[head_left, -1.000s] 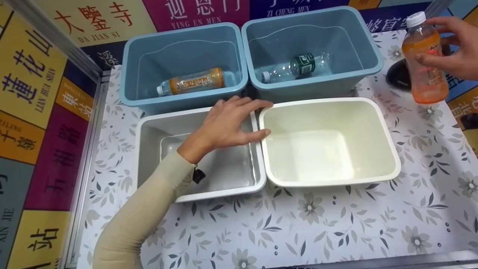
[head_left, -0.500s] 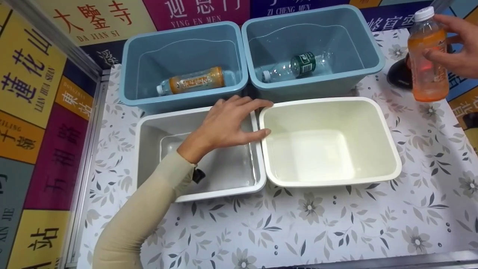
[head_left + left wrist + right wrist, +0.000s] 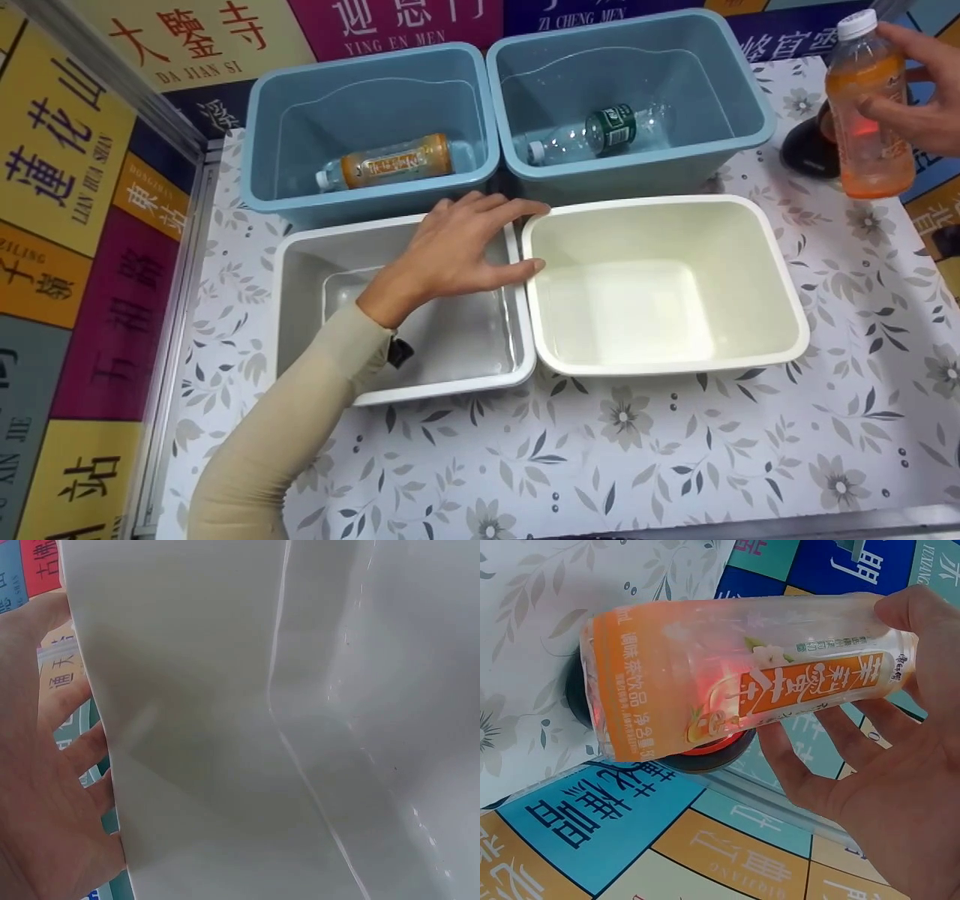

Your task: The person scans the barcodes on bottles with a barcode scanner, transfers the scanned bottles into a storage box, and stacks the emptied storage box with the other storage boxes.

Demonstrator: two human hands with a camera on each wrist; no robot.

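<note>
My right hand (image 3: 919,109) grips a plastic bottle (image 3: 874,161) with a white cap and an orange-printed wrapper, held upright at the table's right side. In the right wrist view the bottle (image 3: 697,682) shows its label, and thumb and fingers are around its capped end. Behind it sits a black rounded device (image 3: 808,150); its red glow falls on the wrapper. My left hand (image 3: 450,251) spreads over the grey-white bin (image 3: 300,292), fingertips at the rims where it meets the cream bin (image 3: 660,225). In the left wrist view, fingers (image 3: 71,701) reach past the bin wall (image 3: 172,765).
Two blue bins stand at the back. The left blue bin (image 3: 367,101) has an orange-labelled bottle (image 3: 397,161) lying inside; the right blue bin (image 3: 645,82) has a clear bottle (image 3: 611,129) with a green label. Patterned cloth (image 3: 622,465) covers the table.
My right hand has shifted the bottle a little to the right and up in the head view. The left hand stays in place.
</note>
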